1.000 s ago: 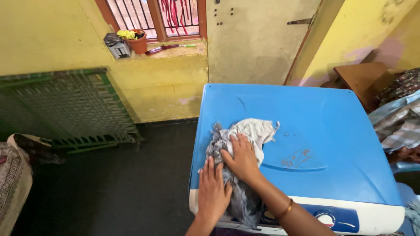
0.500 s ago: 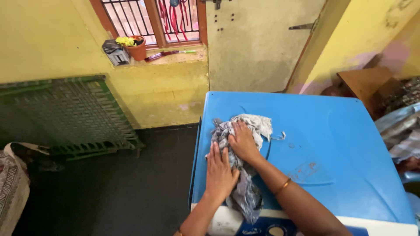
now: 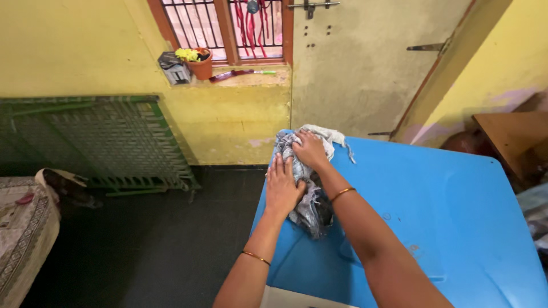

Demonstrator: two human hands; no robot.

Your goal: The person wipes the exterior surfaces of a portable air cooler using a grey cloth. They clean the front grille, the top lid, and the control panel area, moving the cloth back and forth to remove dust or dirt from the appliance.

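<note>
You stand over a blue lid (image 3: 434,217) that fills the lower right of the frame, smooth plastic with a few small marks on it. Behind it, across the top, runs a yellow wall with a barred window (image 3: 225,25); on its sill sit a clay pot (image 3: 201,64) with yellow flowers and a comb (image 3: 240,73). A grey door (image 3: 365,63) stands at upper centre, a green woven frame (image 3: 97,142) leans at the left over the dark floor (image 3: 154,239), and a wooden table (image 3: 508,137) shows at the right edge.

Your left hand (image 3: 283,188) lies flat on a grey-white rag (image 3: 311,199), fingers nearly together and stretched out (palm down, pressing). Your right hand (image 3: 311,149) rests just above it, fingers curled loosely over the rag's bunched top. The rag sits at the lid's far left corner, centre of the frame.
</note>
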